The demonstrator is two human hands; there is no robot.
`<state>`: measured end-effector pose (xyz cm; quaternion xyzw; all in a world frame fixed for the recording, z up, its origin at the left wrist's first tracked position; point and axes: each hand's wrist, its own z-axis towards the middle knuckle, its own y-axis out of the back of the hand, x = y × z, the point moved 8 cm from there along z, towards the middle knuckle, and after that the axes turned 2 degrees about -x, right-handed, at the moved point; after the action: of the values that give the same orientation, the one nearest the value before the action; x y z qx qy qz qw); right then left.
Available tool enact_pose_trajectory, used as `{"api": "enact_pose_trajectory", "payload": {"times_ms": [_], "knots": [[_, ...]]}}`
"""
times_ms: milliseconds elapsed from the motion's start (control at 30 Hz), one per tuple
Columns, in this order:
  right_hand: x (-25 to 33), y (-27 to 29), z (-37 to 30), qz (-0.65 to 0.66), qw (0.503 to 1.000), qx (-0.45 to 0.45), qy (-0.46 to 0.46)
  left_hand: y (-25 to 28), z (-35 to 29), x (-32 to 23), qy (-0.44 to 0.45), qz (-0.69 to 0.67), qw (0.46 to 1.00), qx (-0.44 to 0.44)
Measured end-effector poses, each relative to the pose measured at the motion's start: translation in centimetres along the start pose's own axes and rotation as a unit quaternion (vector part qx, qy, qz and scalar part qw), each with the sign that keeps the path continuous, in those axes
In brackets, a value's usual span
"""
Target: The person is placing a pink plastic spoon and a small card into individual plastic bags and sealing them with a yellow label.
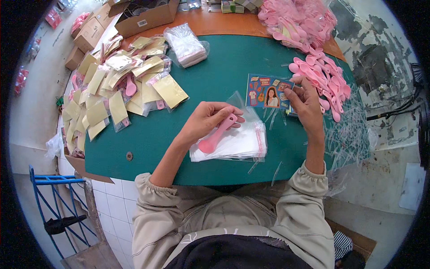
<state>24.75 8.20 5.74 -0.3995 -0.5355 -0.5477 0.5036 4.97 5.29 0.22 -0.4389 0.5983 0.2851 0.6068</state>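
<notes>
My left hand (212,117) is closed round a pink plastic spoon (215,138), its bowl hanging toward me and the holed handle end near my thumb. Under that hand lies a stack of clear plastic bags (244,142), and one bag's edge stands up behind my fingers. To the right, my right hand (304,101) pinches a printed card (270,92) with a drawn figure and small pictures on blue. Beneath the right hand, part of a card stack (291,110) shows; the hand hides the rest.
A heap of filled bags with yellowish cards (118,107) covers the green table's (233,58) left side. Loose pink spoons (320,78) lie at the right, below a big bag of spoons (298,20). Clear plastic strips (345,130) litter the right edge. A bag bundle (186,45) sits farther back.
</notes>
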Motion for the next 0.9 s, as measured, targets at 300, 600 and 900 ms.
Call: {"api": "enact_pose_trajectory", "payload": {"times_ms": [300,600,900], "knots": [[-3.2,1.5,0.9,-0.135,0.991,0.015,-0.003,-0.1,0.0,-0.3,-0.014,0.003,1.0,0.014],[1.0,-0.9,-0.4,-0.151,0.985,0.009,0.082,0.2,0.0,0.3,0.007,0.031,0.999,-0.027],[-0.5,-5.0,-1.3,-0.134,0.972,0.187,0.046,-0.6,-0.1,1.3,0.052,0.192,0.98,0.032]]}}
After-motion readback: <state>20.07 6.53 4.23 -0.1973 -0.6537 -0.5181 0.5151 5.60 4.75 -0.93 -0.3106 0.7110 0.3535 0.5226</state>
